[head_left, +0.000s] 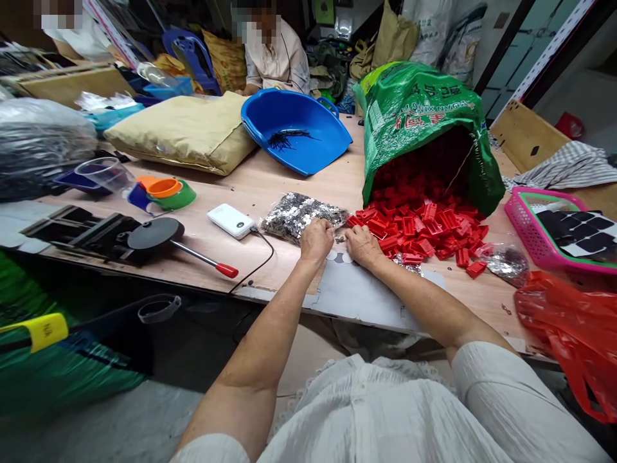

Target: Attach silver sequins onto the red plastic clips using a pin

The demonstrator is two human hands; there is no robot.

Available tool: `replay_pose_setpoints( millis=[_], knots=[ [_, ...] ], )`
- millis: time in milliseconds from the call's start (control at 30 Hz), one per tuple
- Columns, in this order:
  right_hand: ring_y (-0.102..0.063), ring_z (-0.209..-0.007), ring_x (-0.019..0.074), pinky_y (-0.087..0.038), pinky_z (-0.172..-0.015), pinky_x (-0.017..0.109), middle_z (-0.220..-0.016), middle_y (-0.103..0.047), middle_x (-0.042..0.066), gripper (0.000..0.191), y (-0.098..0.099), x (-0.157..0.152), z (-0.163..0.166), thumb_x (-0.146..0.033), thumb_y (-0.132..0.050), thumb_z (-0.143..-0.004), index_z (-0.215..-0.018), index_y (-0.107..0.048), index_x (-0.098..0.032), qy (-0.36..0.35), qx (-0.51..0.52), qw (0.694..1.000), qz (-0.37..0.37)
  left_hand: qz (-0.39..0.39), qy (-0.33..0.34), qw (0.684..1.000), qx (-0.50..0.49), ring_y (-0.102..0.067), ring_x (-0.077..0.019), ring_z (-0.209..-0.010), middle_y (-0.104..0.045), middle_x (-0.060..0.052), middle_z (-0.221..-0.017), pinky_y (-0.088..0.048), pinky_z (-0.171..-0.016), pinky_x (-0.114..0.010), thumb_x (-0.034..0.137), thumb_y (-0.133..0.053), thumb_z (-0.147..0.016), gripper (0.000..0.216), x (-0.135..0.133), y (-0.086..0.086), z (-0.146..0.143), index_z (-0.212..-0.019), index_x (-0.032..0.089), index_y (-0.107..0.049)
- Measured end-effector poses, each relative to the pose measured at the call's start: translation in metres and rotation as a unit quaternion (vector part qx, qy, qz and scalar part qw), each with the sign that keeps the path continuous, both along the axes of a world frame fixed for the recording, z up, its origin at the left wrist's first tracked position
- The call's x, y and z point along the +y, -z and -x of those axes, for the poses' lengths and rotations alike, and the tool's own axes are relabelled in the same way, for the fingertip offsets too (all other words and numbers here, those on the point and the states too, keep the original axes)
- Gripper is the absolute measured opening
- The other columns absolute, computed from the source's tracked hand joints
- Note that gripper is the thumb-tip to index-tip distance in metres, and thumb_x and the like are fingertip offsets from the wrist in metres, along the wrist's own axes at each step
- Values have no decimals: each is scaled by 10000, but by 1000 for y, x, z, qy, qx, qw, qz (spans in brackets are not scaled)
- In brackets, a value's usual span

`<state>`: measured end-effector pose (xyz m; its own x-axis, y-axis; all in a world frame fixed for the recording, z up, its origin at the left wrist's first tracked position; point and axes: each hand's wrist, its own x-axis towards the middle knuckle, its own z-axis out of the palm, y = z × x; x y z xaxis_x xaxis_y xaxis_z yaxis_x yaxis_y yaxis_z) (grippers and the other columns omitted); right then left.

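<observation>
My left hand rests on the table edge with its fingers curled, next to a heap of small silver metal parts. My right hand lies beside it, fingers bent and pinched, at the edge of a pile of red plastic clips. The clips spill from a green woven sack lying on its side. Both hands meet over something tiny between them that I cannot make out. A grey sheet lies under my wrists.
A white power bank with a black cable lies left of my hands. Further left are a black press tool with a red-tipped handle and coloured cups. A blue basin, a pink basket, a red bag. A person sits across the table.
</observation>
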<state>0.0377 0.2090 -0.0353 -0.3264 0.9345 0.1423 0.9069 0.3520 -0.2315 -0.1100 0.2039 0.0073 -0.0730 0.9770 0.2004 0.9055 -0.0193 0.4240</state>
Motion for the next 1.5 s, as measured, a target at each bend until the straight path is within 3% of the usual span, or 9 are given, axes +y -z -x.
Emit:
replay_pose_setpoints(
  millis=[233,500,700,867,967,1100,1267,1400,1500],
  knots=[
    [-533,-961,219,-440,-874,334,-1004,-643,74,217,-8,8,-3,-215,-476,-876,-997,-656,-210,13,83,996,30,5,-5,1000,-4,-643,-211,-940,-690,-74,-1012,-469,-843,-294,263,-550,-885,154,0,1,1,-866,209,-693],
    [-590,-760,142,-449,-723,245,-817,-674,-17,211,-40,0,-5,-229,-473,-813,-913,-657,-205,3,258,964,60,13,-6,1000,1,-641,-212,-922,-690,-78,-1006,-468,-821,-298,268,-536,-891,166,1,2,1,-875,205,-689],
    [-578,-670,139,-436,-623,251,-861,-692,5,217,-63,-38,-60,-316,-494,-832,-909,-662,-201,23,342,938,48,22,1,1000,8,-641,-209,-894,-691,-73,-1015,-476,-793,-299,267,-528,-900,174,-1,4,-2,-885,211,-692],
    [-616,-740,179,-472,-675,304,-931,-705,39,230,-51,-89,-152,-329,-483,-846,-925,-669,-221,123,268,956,-4,31,19,999,19,-642,-214,-907,-678,-75,-1022,-480,-814,-305,262,-528,-905,185,-8,5,-11,-935,216,-705],
    [-631,-850,215,-483,-802,362,-933,-705,50,194,-25,-120,-208,-303,-498,-817,-888,-661,-226,167,179,966,-78,36,43,998,27,-644,-211,-938,-664,-70,-1083,-481,-839,-304,249,-535,-905,210,-13,6,-23,-1037,232,-697],
    [-619,-928,251,-465,-893,429,-949,-698,78,201,11,-148,-258,-314,-484,-837,-923,-641,-221,171,86,973,-125,58,82,994,39,-644,-204,-978,-644,-50,-1136,-485,-863,-298,268,-582,-883,274,-15,10,-42,-1143,281,-669],
    [-591,-1017,273,-419,-933,463,-1010,-686,83,275,26,-156,-278,-444,-505,-879,-980,-647,-231,131,4,984,-121,84,52,993,61,-646,-273,-1000,-612,-97,-1173,-512,-832,-378,249,-642,-817,322,-8,15,-53,-1139,259,-653],
    [-562,-1055,297,-398,-908,476,-1083,-678,90,395,16,-154,-275,-569,-512,-863,-1018,-682,-247,156,-47,978,-126,88,31,993,69,-662,-275,-948,-621,-132,-1146,-516,-787,-386,196,-566,-855,205,-3,18,-47,-1027,214,-676],
    [-567,-1033,301,-404,-881,471,-1076,-685,91,390,0,-151,-266,-562,-492,-885,-997,-697,-249,184,-40,971,-150,84,24,994,63,-668,-247,-891,-662,-117,-1065,-507,-759,-353,168,-529,-874,189,0,16,-39,-977,217,-680]
  ],
)
